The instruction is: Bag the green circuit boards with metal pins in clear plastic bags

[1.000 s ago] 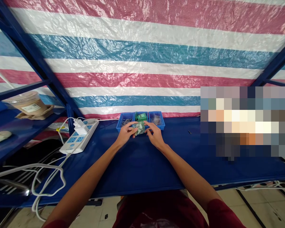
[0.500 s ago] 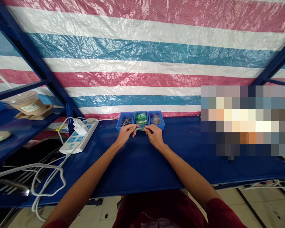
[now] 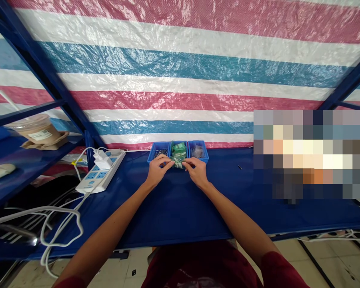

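Between my two hands a small green-tinted plastic bag point(image 3: 177, 162) is stretched out, its broad face showing. My left hand point(image 3: 157, 170) pinches its left edge between thumb and fingers. The opposite edge is pinched by my right hand point(image 3: 196, 171). Just beyond the hands, three small blue bins stand side by side. The left bin point(image 3: 150, 154) holds dark and silvery screw-like pieces point(image 3: 161, 153). Green packets point(image 3: 179, 148) fill the middle bin, and clear plastic bags point(image 3: 197, 151) lie in the right one. What the held bag contains is too small to make out.
The blue tabletop point(image 3: 180, 212) bears a white power strip point(image 3: 100, 174) with a plugged-in adapter at left, its cables point(image 3: 61, 224) looping down. A small dark pin-like piece point(image 3: 239, 167) lies to the right. A lidded drink cup point(image 3: 37, 130) stands on the left shelf.
The bag, narrow and edge-on before, now shows its wider face between my hands. My left fingers have shifted slightly left. Both hands keep their hold.
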`<state>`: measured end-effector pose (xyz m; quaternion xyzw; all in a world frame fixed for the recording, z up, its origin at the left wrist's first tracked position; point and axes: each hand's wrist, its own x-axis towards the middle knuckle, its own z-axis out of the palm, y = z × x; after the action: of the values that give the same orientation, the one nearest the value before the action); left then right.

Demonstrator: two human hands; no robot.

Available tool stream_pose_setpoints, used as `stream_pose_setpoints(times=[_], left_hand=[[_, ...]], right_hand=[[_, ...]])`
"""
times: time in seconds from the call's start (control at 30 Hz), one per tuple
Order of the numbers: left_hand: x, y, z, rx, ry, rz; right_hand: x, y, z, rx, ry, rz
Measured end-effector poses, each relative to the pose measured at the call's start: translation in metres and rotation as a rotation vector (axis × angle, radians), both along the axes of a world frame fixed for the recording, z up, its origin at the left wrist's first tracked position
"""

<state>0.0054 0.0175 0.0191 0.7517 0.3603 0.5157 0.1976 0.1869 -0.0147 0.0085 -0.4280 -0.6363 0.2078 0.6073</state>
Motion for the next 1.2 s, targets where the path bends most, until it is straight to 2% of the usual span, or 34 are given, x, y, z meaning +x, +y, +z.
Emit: stream_pose_setpoints(times=[0.17,0.4,0.77,1.03,1.2], left_hand=[[0.000,-0.001,-0.002,0.003,0.030,0.007],[0.000,0.000,-0.006,-0.134,0.003,0.022],[0.003,-0.002,-0.005,-0.095,-0.041,0.079],[0.003,-0.002,-0.007,-0.108,-0.054,0.056],[0.000,0.001,-0.011,-0.092,0.007,0.036]], right_hand=[[0.002,0.002,-0.003,-0.011,-0.013,0.023],[0.001,0.003,-0.006,0.007,-0.039,0.036],[-0.001,-0.001,-0.002,0.011,-0.058,0.018],[-0.001,0.000,-0.005,-0.005,-0.064,0.027],[0.000,0.002,-0.006,-0.033,-0.066,0.013]])
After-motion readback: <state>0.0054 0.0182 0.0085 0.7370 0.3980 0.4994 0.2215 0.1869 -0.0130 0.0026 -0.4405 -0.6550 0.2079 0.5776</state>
